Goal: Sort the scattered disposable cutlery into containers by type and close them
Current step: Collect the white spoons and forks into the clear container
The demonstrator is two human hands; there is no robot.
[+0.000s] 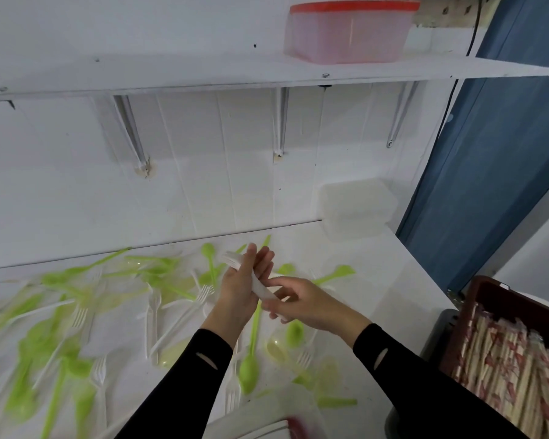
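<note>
Over the white counter, head view, your left hand is raised with its fingers wrapped round a bundle of white forks. The tines poke out to the upper left, past your fingertips. Your right hand is right up against it, with the thumb and curled fingers pinching the handle end of the same bundle, so both hands have hold of it just above the surface.

Under and left of your hands the counter is a mess of loose cutlery. There are green spoons lying every which way, loose white forks mixed in among them, and a few see-through yellowish spoons near your right wrist. The left side is too motion-blurred to pick pieces apart.

At the back right corner, against the wall, sits a stack of clear containers. Up on the shelf there's a red-lidded tub, closed. At the bottom edge, between your sleeves, there's a container with what looks like white cutlery in it and something red beside it, all blurry. Off the right end of the counter is a dark crate full of paper-wrapped chopsticks.
</note>
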